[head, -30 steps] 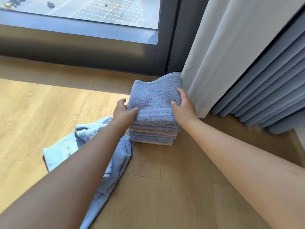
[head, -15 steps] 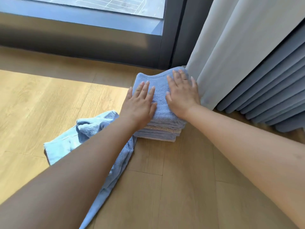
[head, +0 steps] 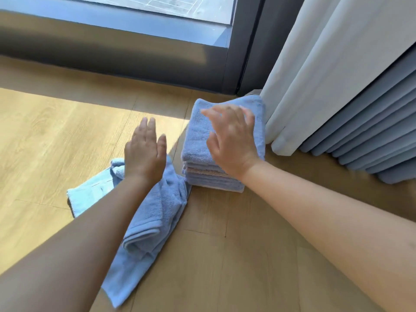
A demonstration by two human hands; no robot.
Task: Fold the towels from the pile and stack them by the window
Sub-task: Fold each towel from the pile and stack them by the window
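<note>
Sprawling on the pale wooden floor, the crumpled light-blue terry towel, just beside the window-side stack of folded blue and beige towels, looks soft, light and limp, probably best pinched at two corners, while the left hand above it and the right hand over the stack hover flat-fingered and empty.

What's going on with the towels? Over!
Left hand open above loose towel. Right hand open over folded stack, blurred. Stack beside curtain, by window. Nothing blocking.
</note>
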